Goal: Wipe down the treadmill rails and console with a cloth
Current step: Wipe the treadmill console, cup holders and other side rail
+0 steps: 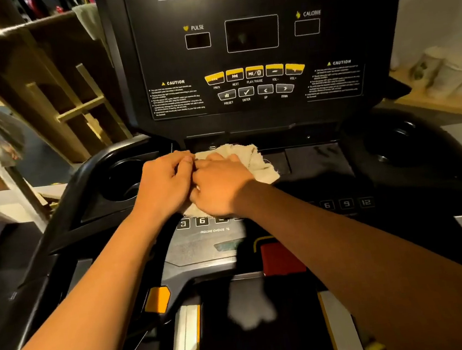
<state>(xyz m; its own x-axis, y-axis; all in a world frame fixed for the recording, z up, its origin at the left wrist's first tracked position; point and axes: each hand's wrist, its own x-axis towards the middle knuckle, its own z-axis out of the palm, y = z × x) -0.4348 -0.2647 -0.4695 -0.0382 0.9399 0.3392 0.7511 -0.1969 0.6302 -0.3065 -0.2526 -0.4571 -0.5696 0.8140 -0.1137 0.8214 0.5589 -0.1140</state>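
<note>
Cloth [254,161]: bunched on the console [319,162], middle of its rear edge.
Left hand [165,181]: fingers curled, pinching the cloth's left edge.
Right hand [219,184]: fingers bent, gripping it from above.
Technique: probably best flattened, then swept sideways firmly.

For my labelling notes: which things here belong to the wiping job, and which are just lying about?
Job: cloth, console.
Lying about: wooden frame, white jars.

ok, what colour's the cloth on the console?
Cream, off-white: a plain cloth with frayed edges. The head view, the only one, shows it.
</note>
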